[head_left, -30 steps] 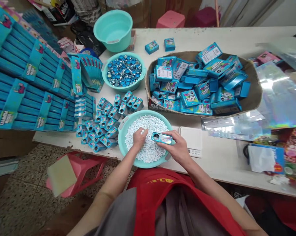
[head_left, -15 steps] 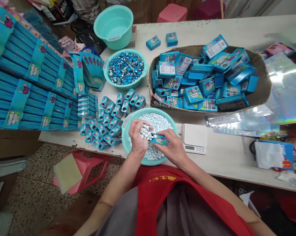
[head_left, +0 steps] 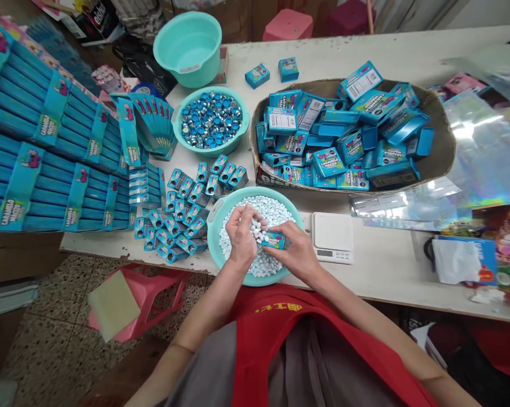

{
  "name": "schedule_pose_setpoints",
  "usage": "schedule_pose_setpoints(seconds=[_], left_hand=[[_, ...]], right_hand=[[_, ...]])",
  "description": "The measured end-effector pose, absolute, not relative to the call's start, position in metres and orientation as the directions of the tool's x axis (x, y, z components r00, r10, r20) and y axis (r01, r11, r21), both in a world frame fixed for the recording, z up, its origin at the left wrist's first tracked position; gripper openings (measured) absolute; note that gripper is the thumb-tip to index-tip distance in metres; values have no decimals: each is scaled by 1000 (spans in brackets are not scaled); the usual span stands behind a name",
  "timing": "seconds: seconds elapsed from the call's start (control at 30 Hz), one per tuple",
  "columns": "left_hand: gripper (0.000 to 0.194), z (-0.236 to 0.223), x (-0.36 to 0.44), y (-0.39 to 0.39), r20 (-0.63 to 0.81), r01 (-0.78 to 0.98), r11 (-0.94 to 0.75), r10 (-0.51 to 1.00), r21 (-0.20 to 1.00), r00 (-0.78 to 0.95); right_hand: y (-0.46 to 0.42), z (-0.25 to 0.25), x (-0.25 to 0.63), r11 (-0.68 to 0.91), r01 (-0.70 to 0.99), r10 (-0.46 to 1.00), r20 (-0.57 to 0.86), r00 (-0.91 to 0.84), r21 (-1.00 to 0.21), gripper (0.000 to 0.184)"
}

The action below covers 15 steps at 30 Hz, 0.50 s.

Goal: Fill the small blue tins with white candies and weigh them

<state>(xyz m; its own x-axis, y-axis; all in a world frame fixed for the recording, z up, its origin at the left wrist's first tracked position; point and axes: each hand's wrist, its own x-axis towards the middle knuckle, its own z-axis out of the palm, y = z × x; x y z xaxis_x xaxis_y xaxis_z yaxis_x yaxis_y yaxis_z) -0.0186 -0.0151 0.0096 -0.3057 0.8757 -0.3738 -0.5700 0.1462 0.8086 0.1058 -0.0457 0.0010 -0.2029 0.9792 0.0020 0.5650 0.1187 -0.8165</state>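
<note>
Cupped around a small heap of white candies [head_left: 257,229], my left hand [head_left: 241,234] is held over a turquoise basin [head_left: 212,229]. Between the thumb and fingers of my right hand [head_left: 297,249] is a small blue candy box [head_left: 275,240], lying on its side with its left end against the heap. Loose white candies [head_left: 261,264] fill the basin below both hands. Left of it stand several similar blue boxes [head_left: 197,212] with round holes in their tops.
A white digital scale [head_left: 333,232] sits right of the basin. Behind are a cardboard tray [head_left: 447,147] of blue boxes and a basin [head_left: 246,118] of blue and silver caps. Stacked display boxes [head_left: 55,186] line the left; a pink stool [head_left: 153,294] stands below the table.
The heap in my left hand looks smaller, and its fingers have curled further over the candies. My right hand keeps the box in nearly the same place. The view has shifted slightly.
</note>
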Motion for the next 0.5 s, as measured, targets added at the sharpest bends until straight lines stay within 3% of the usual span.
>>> schedule_pose_setpoints(seconds=[0.13,0.5], left_hand=[[33,9,-16,-15,-328,-550,91,877,830,-350],[42,8,-4,-15,-371,-525,156,866,837,-335]], right_hand=[[-44,3,105,147,548,980,47,-192,-824,28],[-40,1,113,143,519,981,52,-186,-843,27]])
